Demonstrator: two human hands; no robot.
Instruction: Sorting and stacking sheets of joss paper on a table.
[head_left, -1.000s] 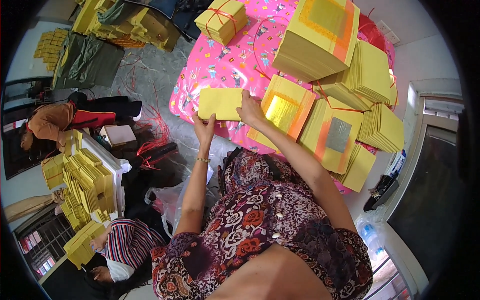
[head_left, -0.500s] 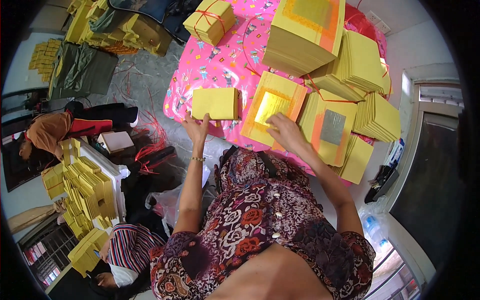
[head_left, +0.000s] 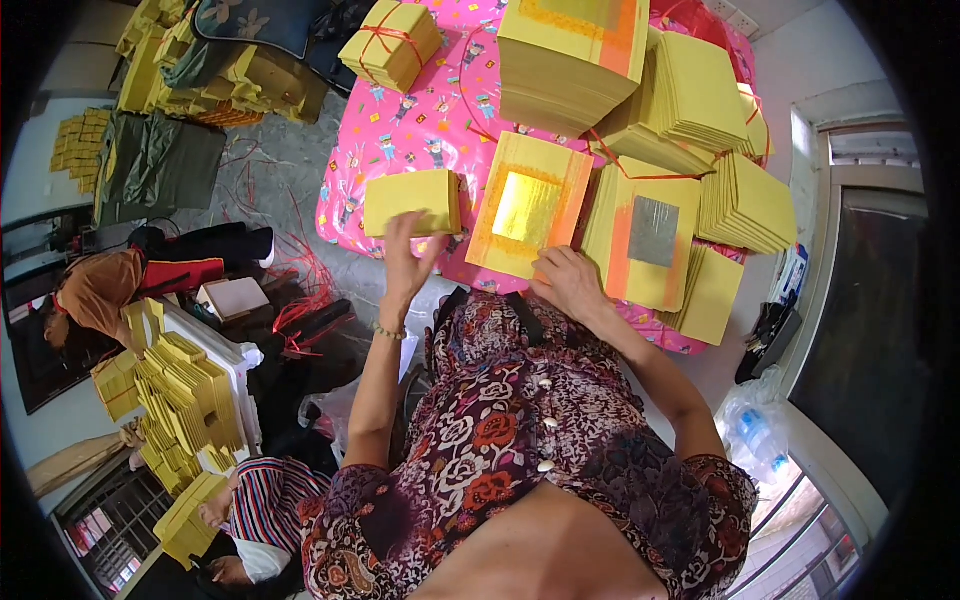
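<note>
Right hand has pulled back off the gold-foil stack toward the body since 0.5 s ago; it now rests flat on the stack's near corner, fingers spread, gripping nothing. Left hand stays at the small yellow paper stack, fingers loosely open and touching its near edge, no clear grasp. That stack lies on the pink surface, just left of the gold-foil stack. Thin loose sheets: light, floppy, likely to fan or slip, so best pinched across an edge with thumb on top. Silver-foil stack sits right; tied bundle far.
</note>
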